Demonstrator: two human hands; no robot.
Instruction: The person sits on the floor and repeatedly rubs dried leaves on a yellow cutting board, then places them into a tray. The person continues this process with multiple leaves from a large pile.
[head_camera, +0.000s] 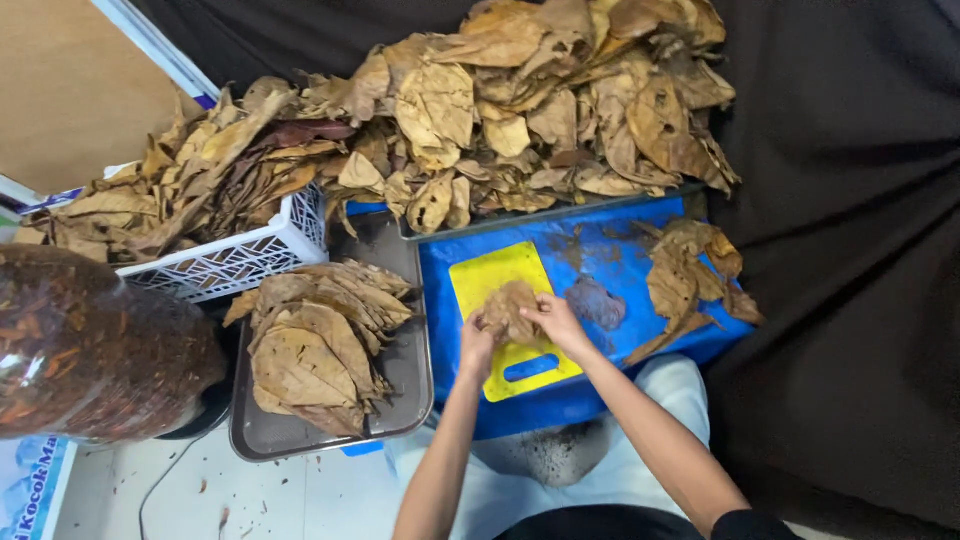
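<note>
Both hands meet over a yellow cutting board (495, 275) that lies on a blue sheet (610, 250). My left hand (477, 340) and my right hand (555, 318) together grip a crumpled dry brown leaf (508, 308), held just above the board. A grey metal tray (405, 370) to the left carries a stack of flattened dry leaves (315, 345).
A big heap of dry leaves (520, 110) fills the far side and spills over a white plastic basket (235, 262). More leaves (690, 280) lie on the blue sheet's right. A clear bag of shredded leaf bits (90, 350) sits at the left. Dark cloth (850, 250) covers the right.
</note>
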